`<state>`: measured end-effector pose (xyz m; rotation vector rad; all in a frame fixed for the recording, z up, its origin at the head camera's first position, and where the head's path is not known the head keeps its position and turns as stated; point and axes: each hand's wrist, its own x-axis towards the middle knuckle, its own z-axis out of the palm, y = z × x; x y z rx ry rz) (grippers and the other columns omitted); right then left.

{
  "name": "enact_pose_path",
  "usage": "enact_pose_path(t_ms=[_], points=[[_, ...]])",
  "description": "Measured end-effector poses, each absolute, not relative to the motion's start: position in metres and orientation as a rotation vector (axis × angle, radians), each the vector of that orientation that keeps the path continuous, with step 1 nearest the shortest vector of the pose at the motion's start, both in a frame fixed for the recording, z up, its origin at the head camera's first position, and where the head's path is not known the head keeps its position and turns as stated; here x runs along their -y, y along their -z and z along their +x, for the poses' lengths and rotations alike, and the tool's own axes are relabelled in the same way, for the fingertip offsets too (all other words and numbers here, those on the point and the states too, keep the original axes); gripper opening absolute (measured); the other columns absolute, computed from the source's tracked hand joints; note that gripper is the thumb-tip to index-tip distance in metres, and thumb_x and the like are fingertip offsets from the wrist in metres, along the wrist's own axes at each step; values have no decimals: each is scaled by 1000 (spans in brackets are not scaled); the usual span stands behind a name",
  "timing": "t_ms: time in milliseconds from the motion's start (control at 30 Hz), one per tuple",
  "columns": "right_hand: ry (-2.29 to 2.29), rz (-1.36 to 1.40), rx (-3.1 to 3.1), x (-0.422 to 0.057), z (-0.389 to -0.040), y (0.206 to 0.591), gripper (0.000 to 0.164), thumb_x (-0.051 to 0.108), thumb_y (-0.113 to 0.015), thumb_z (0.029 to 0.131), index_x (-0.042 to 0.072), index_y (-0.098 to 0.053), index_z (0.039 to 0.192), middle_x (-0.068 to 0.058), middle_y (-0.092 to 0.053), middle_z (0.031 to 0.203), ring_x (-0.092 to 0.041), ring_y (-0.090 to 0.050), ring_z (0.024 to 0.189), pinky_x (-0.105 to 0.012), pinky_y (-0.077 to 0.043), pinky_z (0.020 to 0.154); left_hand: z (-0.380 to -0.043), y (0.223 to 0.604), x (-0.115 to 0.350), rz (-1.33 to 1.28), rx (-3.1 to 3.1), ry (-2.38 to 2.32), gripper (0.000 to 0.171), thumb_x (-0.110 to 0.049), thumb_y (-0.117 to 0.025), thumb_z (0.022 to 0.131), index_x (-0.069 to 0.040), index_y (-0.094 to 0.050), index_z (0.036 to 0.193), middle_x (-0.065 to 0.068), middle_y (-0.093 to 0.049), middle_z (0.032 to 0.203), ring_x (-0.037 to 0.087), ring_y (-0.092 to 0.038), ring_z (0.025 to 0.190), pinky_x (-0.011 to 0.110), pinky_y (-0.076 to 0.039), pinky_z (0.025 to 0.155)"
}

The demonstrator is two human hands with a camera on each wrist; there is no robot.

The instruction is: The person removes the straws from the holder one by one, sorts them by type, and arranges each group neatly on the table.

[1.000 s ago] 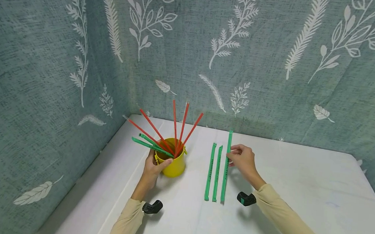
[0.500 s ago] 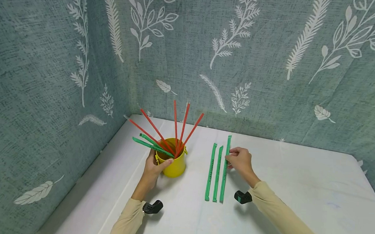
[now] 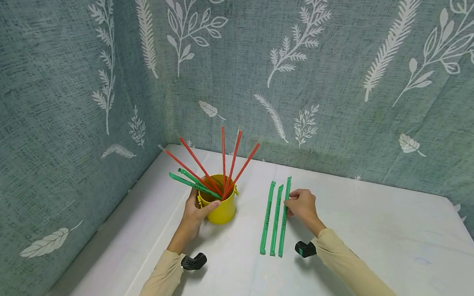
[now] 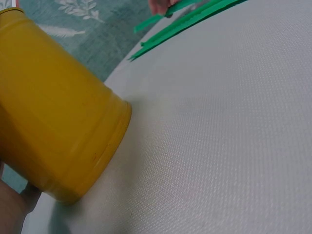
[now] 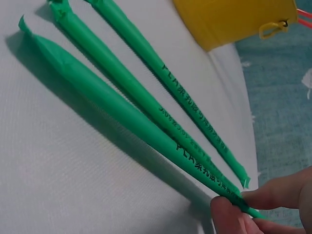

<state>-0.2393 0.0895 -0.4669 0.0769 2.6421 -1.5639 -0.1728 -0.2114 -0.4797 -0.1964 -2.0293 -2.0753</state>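
My left hand (image 3: 192,216) grips the side of a small yellow bucket (image 3: 223,212), thumb at the near rim. Several red straws (image 3: 223,154) and two green paper-wrapped straws (image 3: 185,181) lean out of it. My right hand (image 3: 304,205) pinches another green wrapped straw (image 3: 282,236) between thumb and fingers, toward its far end. In the right wrist view this straw (image 5: 122,114) casts a shadow on the table and bears dark print. To its left, two more wrapped straws (image 3: 267,219) lie side by side, roughly parallel to it.
The white table (image 3: 362,248) meets a grey-green curtain (image 3: 234,65) with white leaf patterns at the back and left. A black wrist camera (image 3: 193,261) juts from the left sleeve, another black camera (image 3: 305,249) from the right.
My right hand has come slightly nearer and lower, and the far end of its straw has dropped toward the table. The left hand and the bucket keep their place.
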Motion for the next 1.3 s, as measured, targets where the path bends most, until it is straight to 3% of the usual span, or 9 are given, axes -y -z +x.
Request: enact_pose_path(t_ms=[467,867,1067,1300], points=[[1406,32,-2767,-88,-238,473,21,-2,-62,77,-10,-61,97,-9,-60,59,-19,-59,42,-28,-49,44,-158,452,206,-190,2080,2063,73,-4,-66,83,-5,-28,145,17,-41,137,26,-42,123,22,-36,100],[1467,-157,-2705,-90,-233,451,19,0,-67,81,-8,-61,97,-11,-61,69,-28,-62,54,-37,-54,51,-159,453,206,-178,2082,2072,73,-4,-66,82,-5,-28,144,16,-41,137,25,-41,124,22,-35,101],[1493,-288,-2675,-84,-228,430,20,5,-68,82,-5,-64,99,-11,-61,79,-26,-61,59,-34,-53,54,-160,453,206,-170,2088,2061,74,-5,-67,82,-7,-29,145,15,-42,138,22,-42,124,24,-34,102],[1553,-431,-2660,-71,-220,413,16,5,-69,82,-2,-65,96,-9,-62,79,-24,-61,65,-30,-52,55,-158,451,206,-165,2112,2044,73,-7,-67,82,-7,-29,144,15,-41,139,23,-41,126,26,-32,104]])
